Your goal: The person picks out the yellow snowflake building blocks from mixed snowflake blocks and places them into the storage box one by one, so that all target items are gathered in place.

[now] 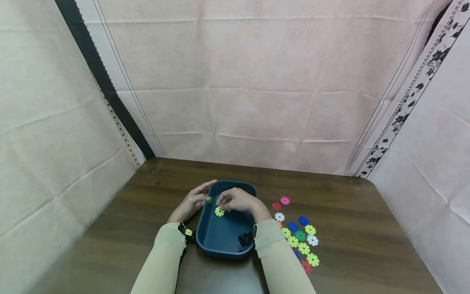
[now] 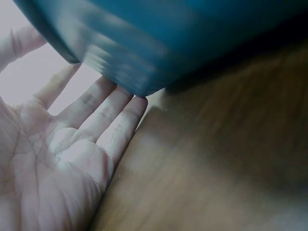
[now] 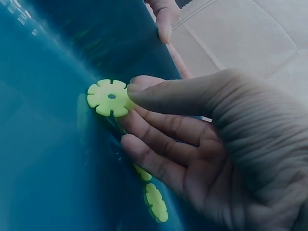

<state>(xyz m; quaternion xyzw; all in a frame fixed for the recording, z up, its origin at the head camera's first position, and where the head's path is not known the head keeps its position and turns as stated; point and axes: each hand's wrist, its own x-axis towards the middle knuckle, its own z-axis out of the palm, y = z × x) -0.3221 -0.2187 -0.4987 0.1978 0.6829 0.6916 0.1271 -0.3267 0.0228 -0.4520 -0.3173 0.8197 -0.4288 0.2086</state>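
Note:
A yellow-green notched building disc (image 3: 109, 98) with a small centre hole is pinched between the thumb and fingers of my right hand (image 1: 238, 200), inside a blue tray (image 1: 224, 241). Two more yellow-green discs (image 3: 156, 202) lie low against the tray wall in the right wrist view, beyond the fingertips. My left hand (image 1: 192, 203) holds the tray at its left side, thumb over the rim. Its other fingers (image 2: 108, 113) reach along the outer wall and touch the tray's lower edge in the left wrist view. A green disc (image 1: 209, 200) shows beside the left thumb.
Right of the tray, several loose discs lie on the brown wooden table (image 1: 360, 245): yellow-green (image 1: 313, 259), blue (image 1: 303, 220), white (image 1: 312, 240), red (image 1: 306, 267) and pink (image 1: 284, 200). The right sleeve (image 1: 282, 253) overlaps some. Pale cloth (image 1: 257, 102) hangs around the table.

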